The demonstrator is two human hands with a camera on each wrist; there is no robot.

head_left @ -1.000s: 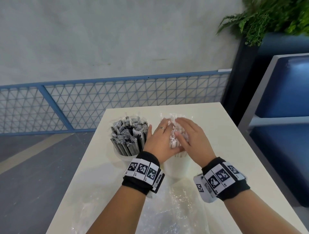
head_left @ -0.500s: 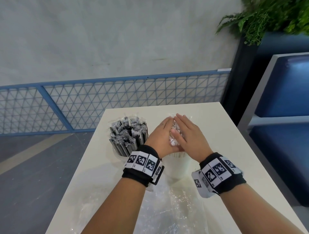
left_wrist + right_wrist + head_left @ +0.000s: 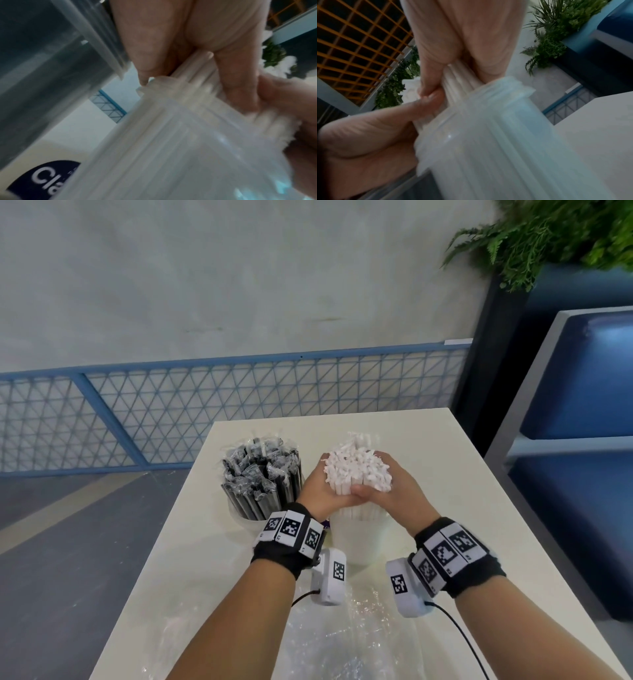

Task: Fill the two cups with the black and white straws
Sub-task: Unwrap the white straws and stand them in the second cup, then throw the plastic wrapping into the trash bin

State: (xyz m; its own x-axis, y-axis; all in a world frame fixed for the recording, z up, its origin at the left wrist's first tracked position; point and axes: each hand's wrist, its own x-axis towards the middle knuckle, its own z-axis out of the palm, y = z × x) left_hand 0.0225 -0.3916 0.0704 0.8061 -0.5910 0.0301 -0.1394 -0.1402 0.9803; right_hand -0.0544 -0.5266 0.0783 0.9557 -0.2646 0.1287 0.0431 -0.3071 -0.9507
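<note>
Two cups stand side by side on the cream table (image 3: 445,474). The left cup (image 3: 245,517) is packed with wrapped black straws (image 3: 262,477). The right cup (image 3: 359,542) holds a tight bundle of white straws (image 3: 358,470), whose tops fan out above my hands. My left hand (image 3: 320,487) grips the bundle from the left and my right hand (image 3: 397,487) from the right, thumbs meeting in front. In the left wrist view my fingers (image 3: 231,67) curl round the white straws (image 3: 193,70) just above the cup rim. In the right wrist view the fingers (image 3: 436,54) wrap the straws (image 3: 458,77) likewise.
Crumpled clear plastic wrap (image 3: 342,638) lies on the near part of the table. A blue mesh fence (image 3: 239,405) runs behind the table. A blue padded seat (image 3: 582,405) and a dark planter with a green plant (image 3: 548,234) stand at the right.
Both hands lay flat over the tops of the white straws; now they have slid down to the sides and grip the bundle, leaving its tops uncovered.
</note>
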